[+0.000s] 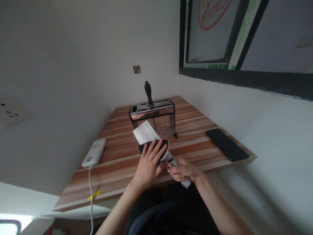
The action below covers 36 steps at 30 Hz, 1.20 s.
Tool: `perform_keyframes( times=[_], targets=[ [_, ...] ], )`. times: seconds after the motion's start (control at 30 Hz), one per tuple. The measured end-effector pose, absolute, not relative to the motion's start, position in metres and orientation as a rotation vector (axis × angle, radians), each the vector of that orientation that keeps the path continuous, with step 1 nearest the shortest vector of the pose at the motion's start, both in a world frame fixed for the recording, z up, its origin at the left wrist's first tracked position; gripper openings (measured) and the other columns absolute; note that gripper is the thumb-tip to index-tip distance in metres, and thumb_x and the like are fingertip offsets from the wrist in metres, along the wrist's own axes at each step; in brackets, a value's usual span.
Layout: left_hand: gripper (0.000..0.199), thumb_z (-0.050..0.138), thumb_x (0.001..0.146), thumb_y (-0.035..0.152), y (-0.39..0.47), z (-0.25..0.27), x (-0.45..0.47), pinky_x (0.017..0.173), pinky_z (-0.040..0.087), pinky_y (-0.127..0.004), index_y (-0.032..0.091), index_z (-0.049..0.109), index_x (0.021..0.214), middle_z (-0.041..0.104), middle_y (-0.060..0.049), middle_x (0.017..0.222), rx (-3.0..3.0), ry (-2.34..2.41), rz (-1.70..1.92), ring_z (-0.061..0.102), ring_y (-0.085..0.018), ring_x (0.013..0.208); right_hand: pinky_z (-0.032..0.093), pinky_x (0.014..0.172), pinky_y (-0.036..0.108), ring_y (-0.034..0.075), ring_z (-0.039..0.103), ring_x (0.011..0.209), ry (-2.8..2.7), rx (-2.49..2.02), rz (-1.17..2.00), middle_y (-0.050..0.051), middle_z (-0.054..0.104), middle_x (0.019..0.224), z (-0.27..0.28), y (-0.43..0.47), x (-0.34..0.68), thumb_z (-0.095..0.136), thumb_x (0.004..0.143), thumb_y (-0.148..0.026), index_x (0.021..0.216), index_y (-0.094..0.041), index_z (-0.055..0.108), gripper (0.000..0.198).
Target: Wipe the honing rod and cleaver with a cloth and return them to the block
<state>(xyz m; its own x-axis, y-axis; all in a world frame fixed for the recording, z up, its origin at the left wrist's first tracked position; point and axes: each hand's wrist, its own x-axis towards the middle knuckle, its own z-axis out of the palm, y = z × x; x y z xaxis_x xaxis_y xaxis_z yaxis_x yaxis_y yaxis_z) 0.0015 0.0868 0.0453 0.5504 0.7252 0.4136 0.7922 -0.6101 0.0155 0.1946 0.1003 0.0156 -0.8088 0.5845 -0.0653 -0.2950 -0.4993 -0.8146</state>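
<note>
Near edge of the wooden table (117, 169), about mid-width: a wide, pale blade — it reads as a cleaver (146, 132) — lies flat, its tip toward the knife block. The left hand (149, 163) has its fingers spread and lies flat on a dark cloth (163, 145), pressing it onto the blade. The right hand (183, 169) is curled shut around the handle end, which juts just past the table edge; the handle itself is mostly hidden in the fist, with only a greyish bit showing below it. Judged as handled: stiff, fairly heavy for its size and blade-forward in balance, smooth-faced and so likely slippery under a cloth; the edge is the hazard. Best held at the handle, with the other hand kept on the flat face and away from the edge — which side carries the edge I cannot tell. The blade face looks matt white-grey, rectangular, no markings made out. Behind it, toward the far edge, stands a clear knife block (153, 116) with a metal top and one black-handled knife (148, 93) upright in it. A white power bank (94, 152) with its cable (91, 192) lies near the left edge; a black phone (227, 144) lies near the right edge.
</note>
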Motion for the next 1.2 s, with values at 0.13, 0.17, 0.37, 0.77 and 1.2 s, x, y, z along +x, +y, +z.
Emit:
perform_keyframes(
  times=[0.13,0.17,0.37,0.77,1.2],
  targets=[
    [0.063,0.039,0.091,0.015,0.106,0.057,-0.007,0.118,0.011,-0.052,0.025,0.023,0.151,0.024,-0.006,0.158,-2.513,-1.398,-0.689,0.011,-0.024,0.147,0.020,0.030,0.011,-0.001,0.023,0.030,-1.152,-0.425,2.330,-0.014,0.038,0.045,0.016,0.101,0.194,0.077,0.069,-0.024,0.074,-0.019,0.044,0.034],
    [0.062,0.038,0.092,0.015,0.111,0.060,-0.010,0.117,0.011,-0.053,0.024,0.023,0.151,0.023,-0.006,0.158,-2.484,-1.418,-0.720,0.011,-0.024,0.147,0.019,0.030,0.011,-0.001,0.023,0.031,-1.150,-0.423,2.334,-0.014,0.038,0.046,0.015,0.101,0.194,0.077,0.069,-0.023,0.074,-0.019,0.044,0.034],
    [0.059,0.036,0.093,0.018,0.136,0.078,-0.022,0.117,0.012,-0.054,0.024,0.026,0.150,0.024,-0.007,0.158,-2.355,-1.490,-0.865,0.012,-0.024,0.147,0.018,0.030,0.012,-0.001,0.022,0.031,-1.169,-0.431,2.339,-0.014,0.037,0.048,0.015,0.101,0.195,0.077,0.069,-0.024,0.074,-0.019,0.043,0.035],
    [0.050,0.029,0.098,0.028,0.144,0.084,-0.032,0.117,0.011,-0.053,0.024,0.033,0.148,0.030,-0.007,0.156,-2.428,-1.533,-1.185,0.018,-0.022,0.146,0.017,0.030,0.012,-0.001,0.022,0.030,-1.191,-0.486,2.289,-0.014,0.036,0.045,0.016,0.100,0.193,0.079,0.070,-0.029,0.075,-0.019,0.045,0.036],
    [0.049,0.031,0.099,0.041,0.121,0.081,-0.035,0.119,0.005,-0.050,0.030,0.034,0.147,0.026,-0.004,0.157,-2.385,-1.470,-1.668,0.014,-0.024,0.147,0.019,0.031,0.014,0.000,0.027,0.033,-1.132,-0.334,2.291,-0.009,0.042,0.054,0.007,0.093,0.193,0.067,0.082,-0.049,0.088,-0.015,0.055,0.036]
  ],
)
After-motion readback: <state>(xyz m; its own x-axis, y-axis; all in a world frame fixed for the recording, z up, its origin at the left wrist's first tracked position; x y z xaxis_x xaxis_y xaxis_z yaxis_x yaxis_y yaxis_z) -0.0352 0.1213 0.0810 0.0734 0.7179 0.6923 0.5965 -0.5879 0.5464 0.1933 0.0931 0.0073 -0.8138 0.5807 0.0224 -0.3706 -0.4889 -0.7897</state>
